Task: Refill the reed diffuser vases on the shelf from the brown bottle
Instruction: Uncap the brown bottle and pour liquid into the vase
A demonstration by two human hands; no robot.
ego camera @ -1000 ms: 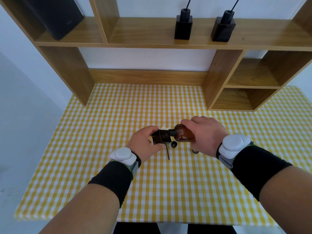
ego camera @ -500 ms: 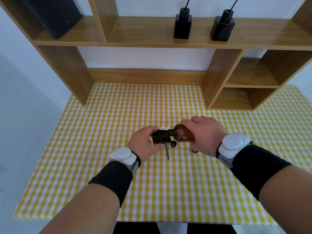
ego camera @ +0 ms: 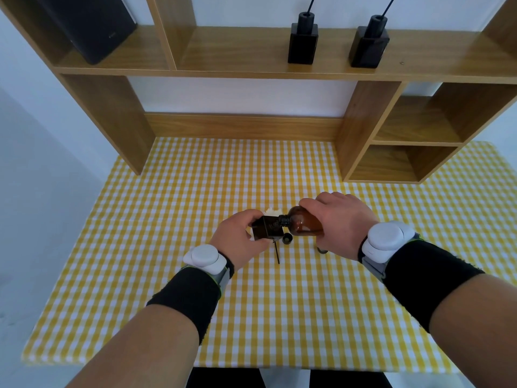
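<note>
— Brown glass, tipped almost level: the brown bottle (ego camera: 306, 226) is in the right hand (ego camera: 340, 224), fingers wrapped around its body, neck pointing left into the mouth of a small dark vase (ego camera: 267, 227).

— And the left hand (ego camera: 242, 236)?

— Clenched around that vase, holding it tilted just above the checked surface (ego camera: 279, 317), so the two openings meet. I judge this to be the pouring step for one vase; whether liquid is running I cannot tell.

— What comes next?

— By my reckoning, bring the bottle upright without dripping, set the vase down, and put its reed back. A thin black reed (ego camera: 277, 252) lies on the surface just below the hands, with a small black cap (ego camera: 287, 238) beside it.

— Anything else nearby?

— Something pale and crumpled (ego camera: 270, 212) peeks out behind the vase, mostly hidden. Up on the shelf (ego camera: 251, 54) two more black vases (ego camera: 303, 42) stand side by side, each with a reed in it, and a black box (ego camera: 89, 23) sits in the left compartment.

— Any obstruction?

— The loose reed and cap lie right where the vase might be set down.
</note>
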